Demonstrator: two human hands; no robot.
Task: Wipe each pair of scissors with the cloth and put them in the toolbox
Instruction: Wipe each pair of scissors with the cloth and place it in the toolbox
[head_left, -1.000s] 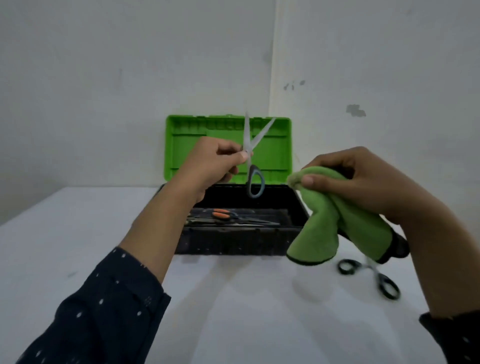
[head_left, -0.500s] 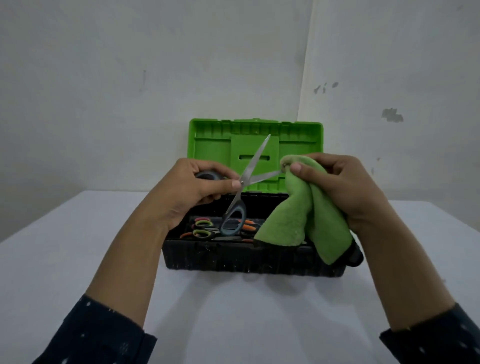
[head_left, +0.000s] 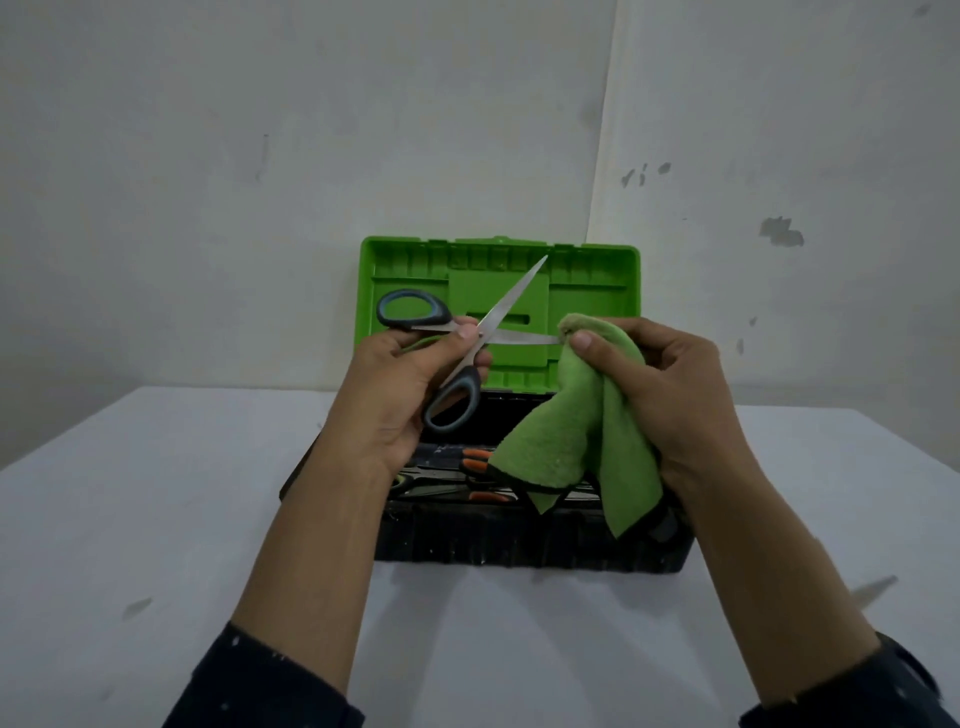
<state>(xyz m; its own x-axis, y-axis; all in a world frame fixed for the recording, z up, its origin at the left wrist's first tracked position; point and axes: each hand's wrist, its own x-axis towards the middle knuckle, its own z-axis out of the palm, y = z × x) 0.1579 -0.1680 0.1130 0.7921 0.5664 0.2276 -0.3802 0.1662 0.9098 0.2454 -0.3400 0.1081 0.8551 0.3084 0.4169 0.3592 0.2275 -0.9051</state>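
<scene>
My left hand (head_left: 410, 395) holds a pair of grey-handled scissors (head_left: 511, 296) with the blades spread wide, above the open toolbox (head_left: 519, 545). One blade points up to the right, the other runs level to the right. My right hand (head_left: 675, 384) grips a green cloth (head_left: 576, 431) and pinches it around the tip of the level blade. The toolbox has a black body and an upright green lid (head_left: 410, 270). Several orange-handled scissors (head_left: 478, 465) lie inside it, partly hidden by my hands and the cloth.
The toolbox stands on a white table (head_left: 156, 519) against a white wall corner. A dark blade tip (head_left: 878, 590) pokes out on the table beside my right forearm. Small dark marks dot the tabletop at the left.
The scissors have turned and opened wider, so one handle now sticks up to the left. The cloth has closed on one blade's tip. The view has shifted and the toolbox sits more central.
</scene>
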